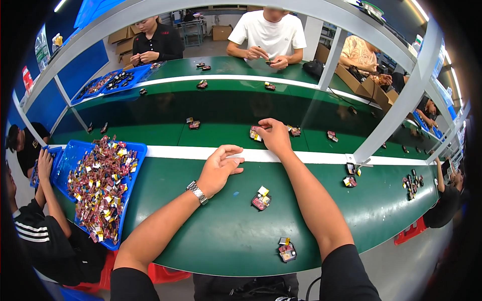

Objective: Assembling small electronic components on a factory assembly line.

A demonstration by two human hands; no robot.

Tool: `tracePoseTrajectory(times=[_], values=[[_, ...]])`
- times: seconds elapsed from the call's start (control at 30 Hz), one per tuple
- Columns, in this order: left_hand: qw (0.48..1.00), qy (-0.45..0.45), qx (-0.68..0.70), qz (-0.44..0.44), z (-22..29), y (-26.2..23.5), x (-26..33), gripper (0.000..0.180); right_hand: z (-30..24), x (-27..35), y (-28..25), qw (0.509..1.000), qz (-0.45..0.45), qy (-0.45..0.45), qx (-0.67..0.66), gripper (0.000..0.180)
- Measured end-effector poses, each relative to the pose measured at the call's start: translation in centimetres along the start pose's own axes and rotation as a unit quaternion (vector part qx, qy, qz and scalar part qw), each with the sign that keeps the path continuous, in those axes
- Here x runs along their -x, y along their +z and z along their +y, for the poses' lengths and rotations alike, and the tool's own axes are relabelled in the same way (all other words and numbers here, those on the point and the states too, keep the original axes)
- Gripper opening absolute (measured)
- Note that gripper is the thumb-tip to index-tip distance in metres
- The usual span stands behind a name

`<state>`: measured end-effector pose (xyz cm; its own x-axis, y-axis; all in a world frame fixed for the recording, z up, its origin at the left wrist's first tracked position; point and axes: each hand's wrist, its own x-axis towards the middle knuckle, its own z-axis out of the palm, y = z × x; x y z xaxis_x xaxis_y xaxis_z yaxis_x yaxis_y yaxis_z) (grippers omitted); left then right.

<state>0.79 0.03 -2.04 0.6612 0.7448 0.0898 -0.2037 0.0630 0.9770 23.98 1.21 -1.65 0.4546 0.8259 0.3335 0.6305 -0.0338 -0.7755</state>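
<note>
My right hand (pixel 276 136) reaches over the white strip to the green belt. Its thumb and fingers close on the edge of a small electronic assembly (pixel 255 133), a black shell with a reddish circuit board and a yellow-white piece. My left hand (pixel 219 169) hovers near the strip, fingers loosely bent and apart, holding nothing. On the green table between my forearms sits another such assembly (pixel 261 198), with its yellow-white piece at the top. A third assembly (pixel 286 250) lies nearer the front edge.
A blue tray (pixel 142 156) heaped with circuit boards (pixel 103 188) stands at the left. More assemblies (pixel 350 181) and a cluster of dark parts (pixel 412 185) are at the right. A grey metal frame post (pixel 396 108) rises there. Co-workers sit across the belt and at both sides.
</note>
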Motion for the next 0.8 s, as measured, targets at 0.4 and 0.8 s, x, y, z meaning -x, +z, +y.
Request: tracePoseTrajectory(times=[0.4, 0.8], values=[[0.999, -0.041, -0.009, -0.015, 0.9, -0.4, 0.3, 0.019, 4.3, 1.2, -7.3, 0.964, 0.106, 0.056, 0.238, 0.062], [0.997, -0.035, 0.023, 0.071, 0.8, -1.0, 0.0, 0.028, 0.8, 3.1, -5.4, 0.986, 0.070, -0.135, -0.066, 0.061]])
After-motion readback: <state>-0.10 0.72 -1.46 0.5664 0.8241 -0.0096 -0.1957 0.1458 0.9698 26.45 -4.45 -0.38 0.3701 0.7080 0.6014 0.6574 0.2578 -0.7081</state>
